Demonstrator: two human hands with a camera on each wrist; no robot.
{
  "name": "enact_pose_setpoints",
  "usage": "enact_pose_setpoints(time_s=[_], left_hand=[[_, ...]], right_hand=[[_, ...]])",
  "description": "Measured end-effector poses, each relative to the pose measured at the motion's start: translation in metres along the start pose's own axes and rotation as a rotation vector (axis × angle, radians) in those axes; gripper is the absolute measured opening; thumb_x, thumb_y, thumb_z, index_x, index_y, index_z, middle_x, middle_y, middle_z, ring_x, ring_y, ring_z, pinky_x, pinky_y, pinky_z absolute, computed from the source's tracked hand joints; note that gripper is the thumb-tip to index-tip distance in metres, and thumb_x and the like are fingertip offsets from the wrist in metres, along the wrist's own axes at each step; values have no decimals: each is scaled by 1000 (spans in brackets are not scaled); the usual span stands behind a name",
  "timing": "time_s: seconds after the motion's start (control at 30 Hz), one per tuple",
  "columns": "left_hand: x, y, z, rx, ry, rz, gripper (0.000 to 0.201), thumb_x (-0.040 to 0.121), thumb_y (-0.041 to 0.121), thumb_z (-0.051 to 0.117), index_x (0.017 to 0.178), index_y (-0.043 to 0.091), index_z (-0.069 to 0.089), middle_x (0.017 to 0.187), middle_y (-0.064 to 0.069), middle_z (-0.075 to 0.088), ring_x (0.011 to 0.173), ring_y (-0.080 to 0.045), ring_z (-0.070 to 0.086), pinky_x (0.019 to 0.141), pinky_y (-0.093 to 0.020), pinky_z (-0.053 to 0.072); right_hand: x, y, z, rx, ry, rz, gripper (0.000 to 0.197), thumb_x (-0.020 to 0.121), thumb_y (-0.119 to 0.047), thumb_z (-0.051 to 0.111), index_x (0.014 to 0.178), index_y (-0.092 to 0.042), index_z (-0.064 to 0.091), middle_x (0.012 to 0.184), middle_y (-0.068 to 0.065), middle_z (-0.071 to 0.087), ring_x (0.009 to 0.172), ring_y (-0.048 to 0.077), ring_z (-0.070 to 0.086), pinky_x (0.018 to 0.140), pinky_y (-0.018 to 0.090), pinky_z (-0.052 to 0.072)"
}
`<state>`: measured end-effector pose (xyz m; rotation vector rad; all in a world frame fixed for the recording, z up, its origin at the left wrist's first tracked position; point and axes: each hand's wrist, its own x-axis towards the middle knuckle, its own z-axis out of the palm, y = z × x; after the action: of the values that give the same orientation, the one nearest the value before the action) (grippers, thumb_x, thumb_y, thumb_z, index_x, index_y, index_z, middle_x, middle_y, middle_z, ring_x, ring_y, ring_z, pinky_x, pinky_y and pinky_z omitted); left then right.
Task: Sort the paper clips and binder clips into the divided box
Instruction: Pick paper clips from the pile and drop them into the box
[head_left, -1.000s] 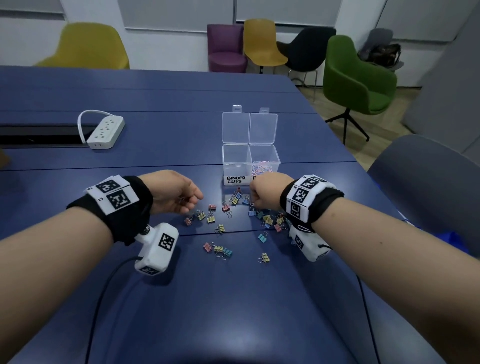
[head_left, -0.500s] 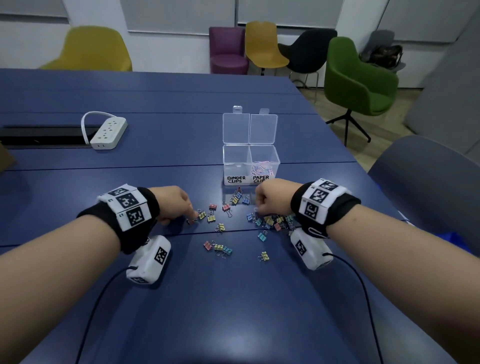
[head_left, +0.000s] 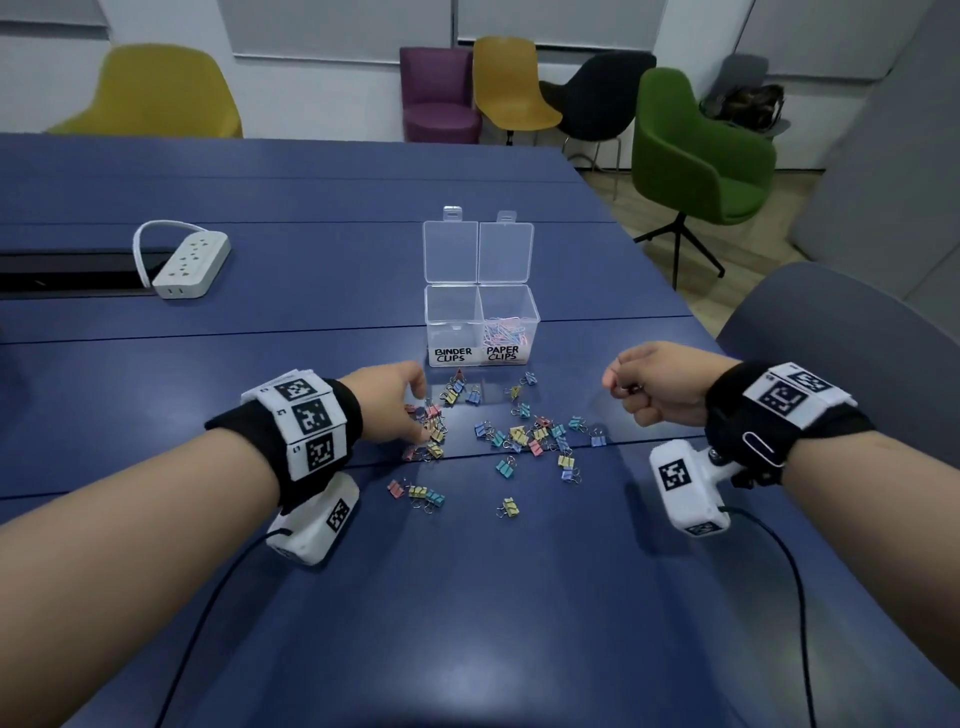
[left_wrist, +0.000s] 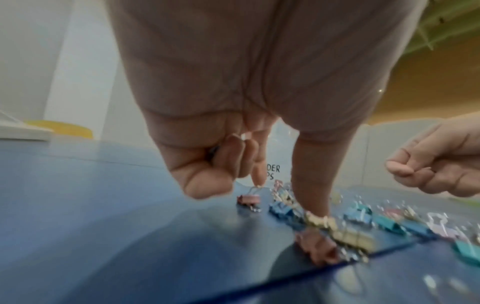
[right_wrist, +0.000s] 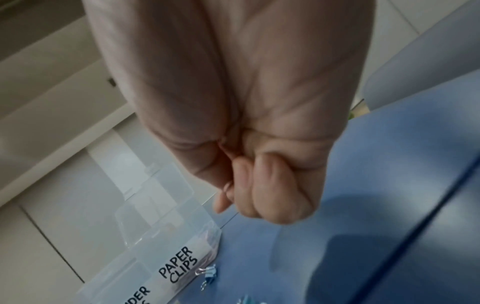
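The clear divided box (head_left: 480, 291) stands open mid-table, with pastel paper clips (head_left: 506, 332) in the compartment labelled PAPER CLIPS. The BINDER CLIPS side looks empty. Coloured binder clips (head_left: 524, 434) lie scattered in front of it. My left hand (head_left: 421, 415) is down in the pile's left part. In the left wrist view its index tip touches a pink clip (left_wrist: 248, 199), its thumb presses a yellow clip (left_wrist: 320, 219), and the other fingers curl around something dark. My right hand (head_left: 615, 387) hovers right of the pile as a tight fist (right_wrist: 233, 201) with small dark bits showing inside.
A white power strip (head_left: 192, 265) lies far left beside a dark cable trough (head_left: 67, 273). A grey chair back (head_left: 841, 332) stands at the table's right edge. More chairs line the far wall. Cables trail from both wrist cameras towards me.
My right hand has lifted off the clip pile and moved right, still closed in a fist. My left hand has pushed further right into the left part of the pile.
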<state>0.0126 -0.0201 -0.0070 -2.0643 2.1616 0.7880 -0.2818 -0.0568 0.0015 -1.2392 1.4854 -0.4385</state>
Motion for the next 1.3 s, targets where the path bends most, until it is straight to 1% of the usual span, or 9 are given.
enact_pose_setpoints(time_s=[0.23,0.43,0.67,0.73,0.9,1.0,1.17,1.23,1.3], left_hand=[[-2,12,9,-109,-170,125,18,85,27,67,101,24,59,66,6,57,58,-10,51,64,-27,44],[3,0,-15,-160,-25,-6,3,86,17,62,83,19,62,74,-1,58,55,-15,47,49,-21,39],[5,1,-45,-562,-141,-89,12,89,-5,49,80,3,52,60,-9,46,48,-17,39,38,-20,36],[15,23,-60,-719,-131,-56,10,91,-7,47,85,0,51,65,-12,48,48,-16,46,38,-20,43],[50,79,-84,-1056,-55,-70,14,98,0,37,88,-2,47,76,-14,47,64,-20,53,57,-25,55],[66,102,-88,-1131,-26,-88,14,100,9,34,97,-1,43,78,-12,44,65,-23,51,64,-29,47],[86,103,-81,-1119,-92,-124,30,98,23,37,70,11,37,63,-4,31,52,-16,28,51,-25,24],[87,98,-80,-1096,-105,-117,30,99,26,36,73,11,40,66,-5,34,56,-16,31,55,-25,27],[83,91,-81,-1049,-67,-89,29,99,24,36,77,9,47,74,-7,45,68,-20,45,65,-27,38]], right_hand=[[-9,10,24,-419,-99,94,32,87,7,24,80,-8,51,64,6,43,50,16,32,45,23,27],[-11,-7,47,-572,-191,35,34,83,7,25,82,-11,53,67,4,53,50,16,40,44,22,34],[-3,-48,19,-806,-105,136,18,81,4,53,92,6,67,67,13,62,52,21,51,59,29,45],[4,-67,16,-710,-72,105,13,80,10,55,87,11,66,77,21,62,64,26,54,66,35,47],[25,-110,13,-243,20,-62,32,86,21,44,65,-2,50,62,11,57,53,18,60,51,25,56],[36,-125,18,-136,21,-102,27,86,20,47,69,0,54,71,15,56,64,21,60,57,24,58],[51,-127,28,-67,3,-98,22,89,15,42,77,0,52,72,16,55,68,23,61,80,34,55],[53,-125,30,-93,-3,-95,21,86,16,42,80,0,53,72,17,53,74,25,58,86,38,54],[51,-124,29,-79,7,-106,23,86,18,41,82,0,55,76,19,54,75,24,57,74,31,57]])
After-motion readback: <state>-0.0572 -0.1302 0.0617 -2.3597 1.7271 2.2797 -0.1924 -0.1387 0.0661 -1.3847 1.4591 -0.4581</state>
